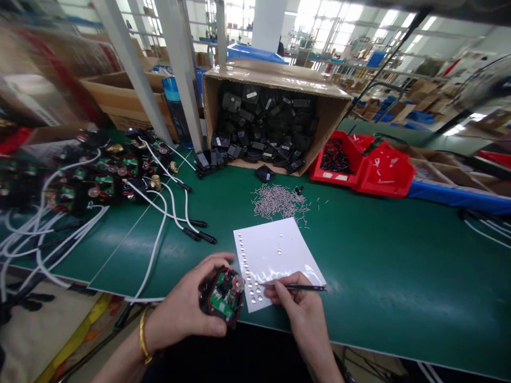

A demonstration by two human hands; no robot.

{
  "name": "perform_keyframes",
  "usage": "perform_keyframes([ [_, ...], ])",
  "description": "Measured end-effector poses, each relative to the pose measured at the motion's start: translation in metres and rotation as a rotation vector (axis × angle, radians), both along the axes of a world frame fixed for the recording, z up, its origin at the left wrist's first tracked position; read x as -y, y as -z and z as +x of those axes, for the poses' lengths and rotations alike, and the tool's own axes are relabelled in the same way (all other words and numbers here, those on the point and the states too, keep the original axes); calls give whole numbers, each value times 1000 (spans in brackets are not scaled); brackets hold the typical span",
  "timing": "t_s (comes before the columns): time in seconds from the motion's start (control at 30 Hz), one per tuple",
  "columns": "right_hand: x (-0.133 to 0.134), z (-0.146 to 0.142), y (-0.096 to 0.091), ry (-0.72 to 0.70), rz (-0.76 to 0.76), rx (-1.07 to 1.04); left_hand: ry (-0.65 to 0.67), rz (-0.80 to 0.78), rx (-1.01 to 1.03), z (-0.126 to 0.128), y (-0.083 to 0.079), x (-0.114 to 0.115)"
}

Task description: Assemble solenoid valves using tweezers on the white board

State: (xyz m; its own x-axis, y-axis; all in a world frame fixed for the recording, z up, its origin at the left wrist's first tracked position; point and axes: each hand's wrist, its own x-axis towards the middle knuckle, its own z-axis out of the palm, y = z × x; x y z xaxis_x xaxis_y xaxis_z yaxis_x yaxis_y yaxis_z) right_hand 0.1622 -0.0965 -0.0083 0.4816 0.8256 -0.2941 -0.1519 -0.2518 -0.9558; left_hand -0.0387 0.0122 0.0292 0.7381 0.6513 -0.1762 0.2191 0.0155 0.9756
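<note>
My left hand (187,306) is closed around a small black housing with a green circuit board (222,295) inside it, held at the table's near edge. My right hand (297,303) pinches thin black tweezers (297,287), whose tip rests on a white sheet (275,258) carrying rows of small clear round dots along its left edge. The sheet lies on the green mat (379,266) just beyond both hands.
A pile of small metal pins (279,202) lies behind the sheet. A cardboard box (331,109) on its side holds several black housings. Red bins (365,167) stand at the right. Assembled boards with white cables (99,183) cover the left of the mat.
</note>
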Motion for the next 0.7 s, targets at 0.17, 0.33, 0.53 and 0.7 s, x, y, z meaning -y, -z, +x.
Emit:
perform_keyframes([
  [0.17,4,9,3,101,65,-233,-392,234,-56,8,6,13],
  [0.33,-10,-1,-17,69,210,-621,-496,171,95,25,31,26],
  [0.53,-26,-29,-30,38,256,-682,-510,243,158,24,48,31],
  [0.7,-24,-35,-26,60,248,-568,-526,312,157,20,56,31],
])
